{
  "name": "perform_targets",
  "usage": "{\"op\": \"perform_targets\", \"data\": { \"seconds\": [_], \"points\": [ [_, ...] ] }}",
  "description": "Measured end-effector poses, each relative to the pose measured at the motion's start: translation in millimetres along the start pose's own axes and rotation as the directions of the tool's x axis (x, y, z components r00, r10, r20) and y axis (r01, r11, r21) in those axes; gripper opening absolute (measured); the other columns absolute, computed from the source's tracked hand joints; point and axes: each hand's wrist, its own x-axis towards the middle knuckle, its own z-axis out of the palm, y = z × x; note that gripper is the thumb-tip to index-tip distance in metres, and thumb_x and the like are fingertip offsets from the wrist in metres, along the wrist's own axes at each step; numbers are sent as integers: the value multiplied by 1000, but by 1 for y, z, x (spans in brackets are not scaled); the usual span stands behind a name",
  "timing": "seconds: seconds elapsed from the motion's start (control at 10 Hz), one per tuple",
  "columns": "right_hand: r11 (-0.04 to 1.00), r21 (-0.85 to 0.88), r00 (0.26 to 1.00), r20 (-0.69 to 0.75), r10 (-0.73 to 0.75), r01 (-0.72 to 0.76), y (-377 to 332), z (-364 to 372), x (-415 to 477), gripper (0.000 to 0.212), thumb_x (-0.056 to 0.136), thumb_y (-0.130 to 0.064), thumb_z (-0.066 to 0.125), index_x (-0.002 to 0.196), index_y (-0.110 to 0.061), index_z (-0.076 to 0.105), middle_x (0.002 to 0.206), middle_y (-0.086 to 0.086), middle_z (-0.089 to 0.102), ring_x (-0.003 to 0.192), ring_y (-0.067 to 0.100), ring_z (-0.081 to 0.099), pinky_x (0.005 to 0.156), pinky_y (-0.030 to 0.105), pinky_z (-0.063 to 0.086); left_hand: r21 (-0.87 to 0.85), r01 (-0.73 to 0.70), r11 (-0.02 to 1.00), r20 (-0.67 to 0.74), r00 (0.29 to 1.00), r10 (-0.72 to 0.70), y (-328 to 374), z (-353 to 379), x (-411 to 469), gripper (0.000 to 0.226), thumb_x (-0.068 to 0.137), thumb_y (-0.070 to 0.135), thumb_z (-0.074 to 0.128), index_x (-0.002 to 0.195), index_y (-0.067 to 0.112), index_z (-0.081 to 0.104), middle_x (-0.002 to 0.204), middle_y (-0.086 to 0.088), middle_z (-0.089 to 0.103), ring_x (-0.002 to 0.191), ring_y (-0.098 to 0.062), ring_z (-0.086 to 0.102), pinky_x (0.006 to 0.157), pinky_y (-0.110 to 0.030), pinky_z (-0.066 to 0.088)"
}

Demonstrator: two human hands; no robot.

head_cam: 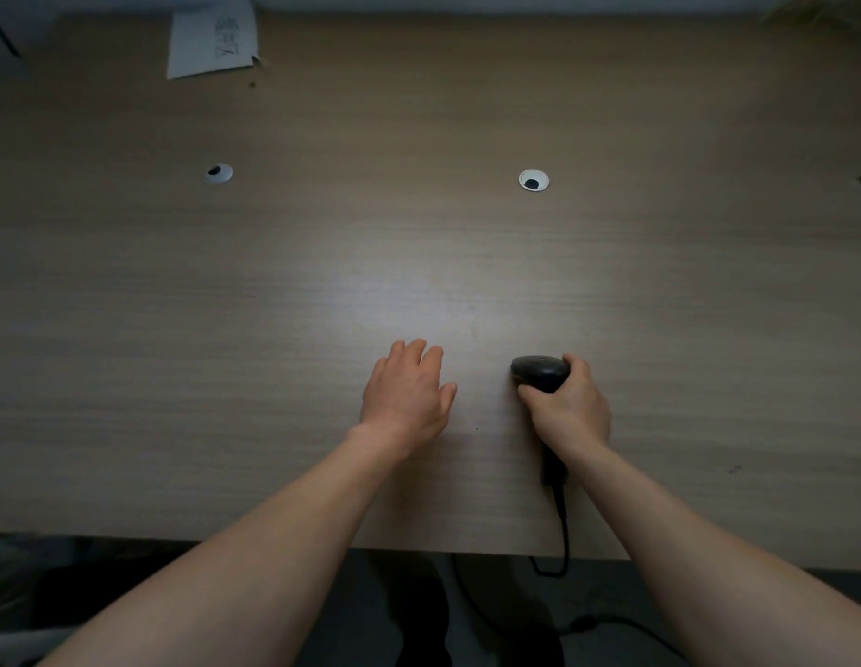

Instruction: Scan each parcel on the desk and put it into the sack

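The wooden desk (418,233) fills the view, pale brown with a fine grain and a bright patch of light near its middle. On its near part, right of centre, the right hand (570,409) grips a black handheld scanner (539,373), fingers wrapped round the neck just behind its rounded, glossy head. The scanner's long axis runs from the person out across the desk: the handle trails back toward the near edge, and the nose of the head turns leftward. Just beside it to the left, the left hand (404,402) is palm down with fingers loosely extended, holding nothing.

A white sheet (212,40) with handwriting lies at the far left corner. The scanner's black cable (563,527) drops over the near edge. Two white cable grommets (218,173) (533,180) sit well apart in the mid-desk.
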Motion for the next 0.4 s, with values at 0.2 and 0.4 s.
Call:
{"op": "perform_targets", "data": {
  "seconds": [0.2,0.4],
  "points": [
    [1000,9,999,38,5,-5,4,-1,3,86,81,-39,78,153,-21,35,142,10,58,130,35,54,102,39,44,-17,0,1000,0,1000,0,4,-3,0,55,102,43,46,148,12,40,154,-9,39,140,-28,33,113,-41,33],
    [1000,16,998,64,-5,4,0,-12,-7,98,78,-42,81,157,-20,27,150,9,52,136,33,49,106,38,42,-51,-11,999,-34,999,10,9,-11,-5,54,103,41,45,147,11,41,152,-8,42,139,-27,35,114,-41,33]
  ]
}}
